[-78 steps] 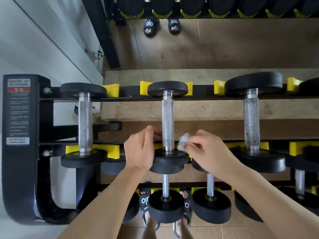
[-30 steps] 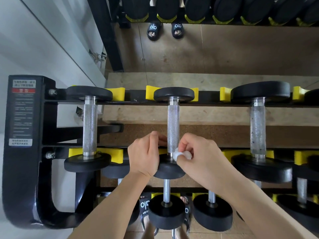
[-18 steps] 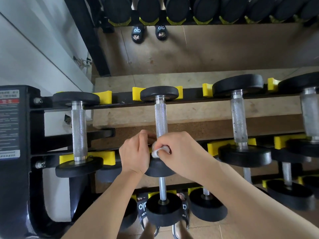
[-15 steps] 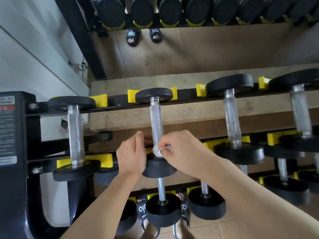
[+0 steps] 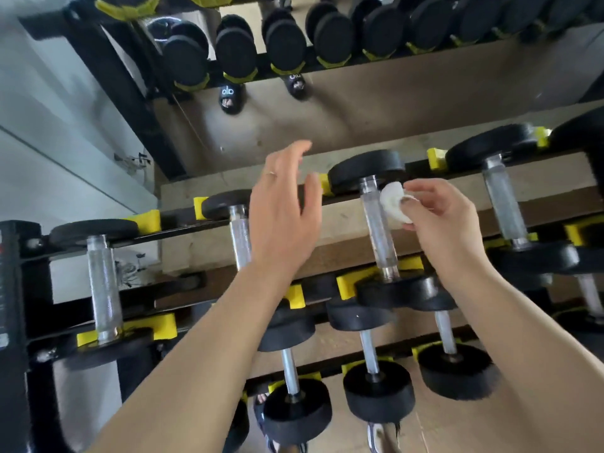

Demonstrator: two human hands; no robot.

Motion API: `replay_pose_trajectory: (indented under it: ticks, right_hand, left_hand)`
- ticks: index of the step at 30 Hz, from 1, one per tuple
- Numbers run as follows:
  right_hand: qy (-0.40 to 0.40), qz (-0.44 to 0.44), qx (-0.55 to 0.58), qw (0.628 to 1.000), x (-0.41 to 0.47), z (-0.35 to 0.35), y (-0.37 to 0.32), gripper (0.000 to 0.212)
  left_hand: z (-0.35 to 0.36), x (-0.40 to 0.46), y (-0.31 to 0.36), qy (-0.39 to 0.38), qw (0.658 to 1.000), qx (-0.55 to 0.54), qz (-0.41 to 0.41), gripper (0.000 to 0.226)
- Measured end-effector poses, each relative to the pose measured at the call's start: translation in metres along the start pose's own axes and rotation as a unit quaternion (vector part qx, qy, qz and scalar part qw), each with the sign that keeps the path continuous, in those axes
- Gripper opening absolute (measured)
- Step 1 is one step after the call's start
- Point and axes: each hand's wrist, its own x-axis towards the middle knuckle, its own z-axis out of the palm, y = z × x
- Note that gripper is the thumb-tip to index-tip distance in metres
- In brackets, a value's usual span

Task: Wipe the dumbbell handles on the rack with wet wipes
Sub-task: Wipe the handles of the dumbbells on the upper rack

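A black rack (image 5: 19, 289) with yellow cradles carries several dumbbells with knurled steel handles. My right hand (image 5: 441, 223) pinches a crumpled white wet wipe (image 5: 394, 202) just right of the upper end of the third dumbbell's handle (image 5: 379, 237). My left hand (image 5: 282, 210) hovers with straight fingers, holding nothing, in front of the second dumbbell, whose handle (image 5: 240, 237) shows at the hand's left edge. The first dumbbell's handle (image 5: 103, 286) stands further left and a fourth handle (image 5: 503, 207) to the right.
A lower rack tier holds smaller dumbbells (image 5: 376, 387) beneath my forearms. Behind the rack a mirror (image 5: 359, 103) reflects more dumbbells and my black slippers. A pale wall (image 5: 49, 125) is on the left. My feet show at the bottom edge.
Both hands left the near end of the second dumbbell's handle. My right hand carried the wipe up and right to the third handle; my left hand let go and lifted. The view swung right.
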Motion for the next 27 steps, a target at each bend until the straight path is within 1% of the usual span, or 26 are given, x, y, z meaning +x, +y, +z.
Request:
replay_pose_trajectory:
  ticks: [2, 4, 6, 7, 9, 10, 13, 15, 16, 17, 19, 20, 22, 24, 25, 27]
  right_hand:
    - [-0.015, 0.042, 0.05, 0.998, 0.016, -0.01, 0.005, 0.026]
    - [-0.036, 0.068, 0.082, 0.994, 0.031, -0.013, 0.01, 0.028]
    - [-0.05, 0.077, 0.089, 0.992, 0.044, -0.009, 0.015, 0.029]
    - [-0.051, 0.079, 0.096, 0.991, 0.048, -0.006, 0.017, 0.028]
    - [-0.051, 0.07, 0.103, 0.991, 0.056, 0.001, 0.019, 0.024]
    - [-0.061, 0.058, 0.095, 0.992, 0.059, 0.003, 0.021, 0.021]
    - [-0.103, 0.011, 0.053, 0.993, 0.059, 0.008, 0.021, 0.012]
    - [-0.109, -0.001, 0.039, 0.993, 0.06, 0.006, 0.025, 0.009]
    - [-0.108, 0.009, 0.059, 0.992, 0.063, 0.003, 0.026, 0.01]
    - [-0.11, 0.04, 0.112, 0.987, 0.065, 0.0, 0.027, 0.011]
    - [-0.125, 0.117, 0.24, 0.956, 0.067, -0.003, 0.026, 0.018]
    - [-0.129, 0.131, 0.253, 0.95, 0.068, -0.002, 0.026, 0.019]
    - [-0.124, 0.101, 0.182, 0.97, 0.067, 0.005, 0.026, 0.013]
    - [-0.093, 0.024, 0.085, 0.992, 0.064, 0.012, 0.03, 0.007]
    - [-0.076, -0.023, 0.041, 0.996, 0.061, 0.014, 0.033, 0.005]
    - [-0.049, -0.111, -0.025, 0.992, 0.057, 0.015, 0.04, 0.003]
  left_hand:
    - [0.031, 0.018, 0.014, -0.066, 0.997, 0.015, -0.027, 0.043]
    - [0.057, 0.035, 0.022, -0.12, 0.991, 0.001, -0.061, 0.045]
    - [0.075, 0.046, 0.026, -0.149, 0.983, -0.038, -0.095, 0.044]
    - [0.08, 0.048, 0.027, -0.151, 0.978, -0.068, -0.126, 0.045]
    - [0.089, 0.05, 0.024, -0.115, 0.971, -0.114, -0.178, 0.051]
    - [0.093, 0.048, 0.023, -0.091, 0.972, -0.119, -0.184, 0.051]
    - [0.101, 0.043, 0.019, -0.038, 0.979, -0.111, -0.168, 0.05]
    - [0.105, 0.043, 0.019, -0.008, 0.98, -0.109, -0.167, 0.05]
    - [0.106, 0.044, 0.02, 0.003, 0.98, -0.1, -0.17, 0.049]
    - [0.107, 0.044, 0.02, 0.01, 0.981, -0.088, -0.17, 0.048]
    - [0.109, 0.044, 0.016, 0.018, 0.983, -0.08, -0.166, 0.047]
    - [0.109, 0.044, 0.014, 0.019, 0.983, -0.081, -0.164, 0.047]
    - [0.11, 0.043, 0.013, 0.029, 0.983, -0.083, -0.163, 0.05]
    - [0.11, 0.043, 0.014, 0.037, 0.983, -0.085, -0.159, 0.049]
    - [0.11, 0.042, 0.015, 0.039, 0.984, -0.083, -0.155, 0.048]
    - [0.109, 0.042, 0.016, 0.039, 0.985, -0.077, -0.149, 0.047]
